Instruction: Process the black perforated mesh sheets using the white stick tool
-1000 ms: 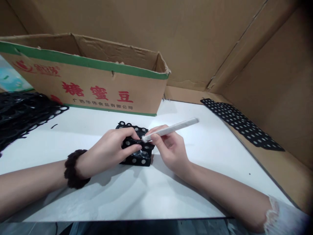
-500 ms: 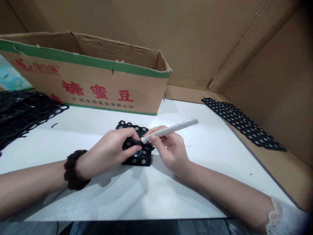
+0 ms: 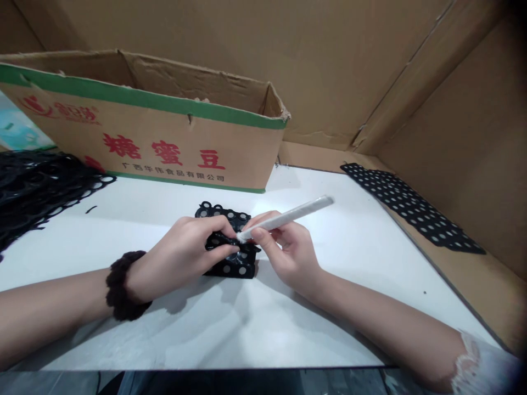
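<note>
A small black piece with rows of pale round dots point(image 3: 233, 270) lies on the white table in front of me. My left hand point(image 3: 193, 247), with a dark fluffy band point(image 3: 127, 285) at the wrist, pinches a raised black fold of it between thumb and forefinger. Between the thumb and fingers of my right hand point(image 3: 288, 249) is a slim white pen-like stick point(image 3: 292, 214), slanting up to the right. Its lower tip touches or almost touches the fold beside my left fingertips. The fingers partly cover the dotted piece, so the exact contact is hidden.
An open cardboard box point(image 3: 164, 137) with a green rim stands behind my hands. Black ring-edged sheets point(image 3: 37, 186) are piled at the left. A long black dotted strip point(image 3: 411, 208) lies along the right edge. Cardboard walls point(image 3: 329, 66) enclose the back and right.
</note>
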Action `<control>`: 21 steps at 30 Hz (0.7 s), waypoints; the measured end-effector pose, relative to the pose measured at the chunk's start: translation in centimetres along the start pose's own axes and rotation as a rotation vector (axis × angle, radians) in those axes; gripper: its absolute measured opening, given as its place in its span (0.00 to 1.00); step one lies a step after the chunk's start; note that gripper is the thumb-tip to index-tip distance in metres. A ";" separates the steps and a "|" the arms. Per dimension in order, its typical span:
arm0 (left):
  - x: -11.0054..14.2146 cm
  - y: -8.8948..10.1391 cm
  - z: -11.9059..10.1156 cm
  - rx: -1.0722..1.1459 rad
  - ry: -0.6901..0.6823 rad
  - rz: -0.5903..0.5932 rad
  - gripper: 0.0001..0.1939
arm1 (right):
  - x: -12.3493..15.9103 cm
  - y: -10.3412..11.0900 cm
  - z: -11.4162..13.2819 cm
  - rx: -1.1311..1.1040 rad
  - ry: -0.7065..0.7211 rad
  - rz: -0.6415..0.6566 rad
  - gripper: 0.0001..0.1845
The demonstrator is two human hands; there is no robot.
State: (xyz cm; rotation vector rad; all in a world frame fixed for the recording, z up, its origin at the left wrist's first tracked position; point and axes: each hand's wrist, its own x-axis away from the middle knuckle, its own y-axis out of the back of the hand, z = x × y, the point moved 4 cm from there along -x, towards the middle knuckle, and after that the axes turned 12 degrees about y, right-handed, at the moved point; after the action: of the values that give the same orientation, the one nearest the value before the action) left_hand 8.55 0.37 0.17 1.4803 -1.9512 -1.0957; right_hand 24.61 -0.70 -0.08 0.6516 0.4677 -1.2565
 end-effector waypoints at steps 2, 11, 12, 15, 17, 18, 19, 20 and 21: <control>0.1 0.0 0.1 0.003 -0.005 -0.017 0.04 | -0.1 0.0 0.0 -0.004 -0.001 0.013 0.06; 0.4 0.1 0.1 0.030 -0.034 -0.025 0.05 | -0.2 -0.2 0.2 0.025 0.020 0.075 0.05; 0.3 0.1 0.1 0.036 -0.031 -0.022 0.05 | -0.1 -0.2 0.2 0.032 0.025 0.084 0.05; 0.3 0.0 0.1 0.040 -0.016 -0.012 0.04 | -0.1 -0.3 0.2 0.053 0.026 0.106 0.05; 0.4 0.0 0.1 0.035 -0.009 -0.003 0.05 | -0.1 -0.3 0.2 0.067 0.027 0.109 0.06; 0.4 0.0 0.1 0.030 -0.005 0.002 0.05 | -0.1 -0.3 0.1 0.069 0.032 0.108 0.06; 0.3 0.0 0.1 0.024 -0.001 0.009 0.06 | -0.1 -0.2 0.0 0.065 0.033 0.101 0.06; 0.3 0.0 0.1 0.017 0.005 0.012 0.06 | -0.1 -0.1 -0.1 0.053 0.026 0.087 0.06; 0.2 0.0 0.1 0.012 0.011 0.015 0.07 | -0.1 0.0 -0.3 0.032 0.008 0.064 0.06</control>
State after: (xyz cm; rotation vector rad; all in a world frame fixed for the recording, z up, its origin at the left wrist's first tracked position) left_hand 8.41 0.18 0.11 1.4722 -1.9613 -1.0696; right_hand 24.55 -0.43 -0.20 0.6940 0.4309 -1.2037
